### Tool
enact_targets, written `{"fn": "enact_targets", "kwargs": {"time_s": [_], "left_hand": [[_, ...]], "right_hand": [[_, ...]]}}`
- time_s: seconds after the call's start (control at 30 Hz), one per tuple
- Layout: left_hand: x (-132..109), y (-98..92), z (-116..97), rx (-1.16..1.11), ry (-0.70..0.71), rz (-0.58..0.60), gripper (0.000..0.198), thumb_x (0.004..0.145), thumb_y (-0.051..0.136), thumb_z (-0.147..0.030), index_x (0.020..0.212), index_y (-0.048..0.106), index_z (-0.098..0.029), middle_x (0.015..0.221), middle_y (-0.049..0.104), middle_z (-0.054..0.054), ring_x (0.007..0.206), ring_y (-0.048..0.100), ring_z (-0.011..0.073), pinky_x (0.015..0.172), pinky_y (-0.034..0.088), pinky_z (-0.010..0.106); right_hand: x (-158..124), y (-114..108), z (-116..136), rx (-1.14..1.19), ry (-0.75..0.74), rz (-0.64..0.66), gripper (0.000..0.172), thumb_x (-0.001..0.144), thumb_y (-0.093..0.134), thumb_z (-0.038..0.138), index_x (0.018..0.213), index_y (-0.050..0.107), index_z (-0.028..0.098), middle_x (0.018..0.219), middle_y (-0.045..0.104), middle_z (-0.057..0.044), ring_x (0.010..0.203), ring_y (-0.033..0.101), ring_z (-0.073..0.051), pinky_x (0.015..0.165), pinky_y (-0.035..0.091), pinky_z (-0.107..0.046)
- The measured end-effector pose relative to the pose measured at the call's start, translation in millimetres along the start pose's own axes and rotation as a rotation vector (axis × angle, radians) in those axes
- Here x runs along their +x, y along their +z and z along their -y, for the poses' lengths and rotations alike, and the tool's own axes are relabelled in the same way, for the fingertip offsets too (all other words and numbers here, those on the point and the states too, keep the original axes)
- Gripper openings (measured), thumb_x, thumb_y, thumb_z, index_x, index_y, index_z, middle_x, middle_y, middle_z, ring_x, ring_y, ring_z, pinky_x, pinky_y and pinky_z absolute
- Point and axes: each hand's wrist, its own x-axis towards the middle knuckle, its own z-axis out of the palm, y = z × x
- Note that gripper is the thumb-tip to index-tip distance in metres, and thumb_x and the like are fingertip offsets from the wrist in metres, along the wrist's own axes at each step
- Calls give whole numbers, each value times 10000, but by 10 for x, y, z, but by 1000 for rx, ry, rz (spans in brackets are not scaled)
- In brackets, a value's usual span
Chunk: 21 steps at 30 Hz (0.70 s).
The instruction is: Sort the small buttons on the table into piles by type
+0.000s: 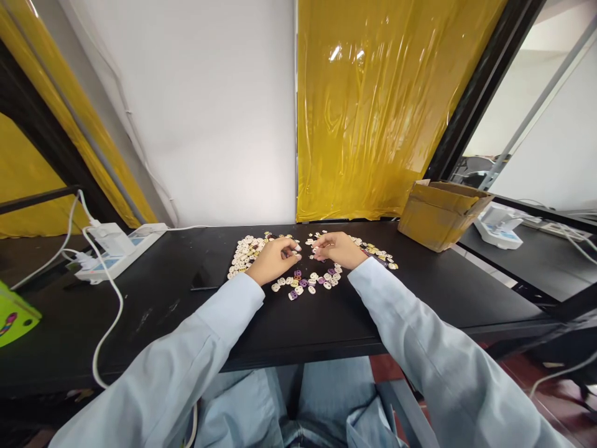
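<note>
Small oval pieces with two holes, which look like buttons, lie on the black table in loose groups. Cream buttons (242, 252) crowd beside my left hand (275, 256). Its thumb and index finger are pinched together; what lies between the tips is too small to make out. Across a small gap is my right hand (340, 249), fingers also closed in a pinch, with something pale at the tips that I cannot identify. Purple and cream buttons (311, 281) form a curved band nearer to me. More yellowish and cream buttons (381, 255) lie beyond my right wrist, partly hidden by it.
A dark flat phone-like slab (205, 279) lies left of the buttons. Further left are a white power strip (122, 252) with cables and a bright green object (13, 314). An open cardboard box (438, 214) stands at the right. Behind the table (298, 330) rise a white panel and yellow film.
</note>
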Motion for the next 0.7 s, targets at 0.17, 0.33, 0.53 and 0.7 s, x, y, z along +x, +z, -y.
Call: {"fn": "enact_targets", "kwargs": {"time_s": [0.17, 0.33, 0.53, 0.7], "left_hand": [[-22, 22, -53, -62, 69, 103, 213, 808, 605, -360, 857, 674, -164, 791, 655, 34, 670, 571, 141, 623, 449, 250], [-33, 21, -77, -30, 92, 51, 215, 829, 580, -348, 777, 672, -160, 711, 635, 16, 594, 519, 119, 580, 406, 242], [-43, 31, -107, -45, 99, 77, 179, 815, 595, -329, 780, 658, -166, 689, 619, 0, 608, 517, 120, 589, 402, 241], [-17, -2, -77, -2, 73, 20, 153, 809, 582, -299, 786, 665, -173, 720, 639, 13, 638, 541, 136, 615, 419, 257]], "right_hand": [[-37, 127, -8, 80, -80, 118, 237, 566, 816, 264, 679, 658, 128, 649, 676, -29, 648, 660, -144, 658, 588, -299], [-43, 109, -22, 33, -143, 99, 298, 561, 819, 344, 711, 679, 128, 596, 655, -18, 569, 617, -126, 569, 559, -268], [-58, 124, -23, 1, -117, 154, 242, 593, 793, 300, 692, 649, 132, 585, 643, -20, 571, 626, -139, 554, 548, -264], [1, 76, -63, -186, -156, 36, 106, 665, 703, 221, 705, 642, 144, 583, 639, -19, 566, 624, -150, 554, 527, -267]]}}
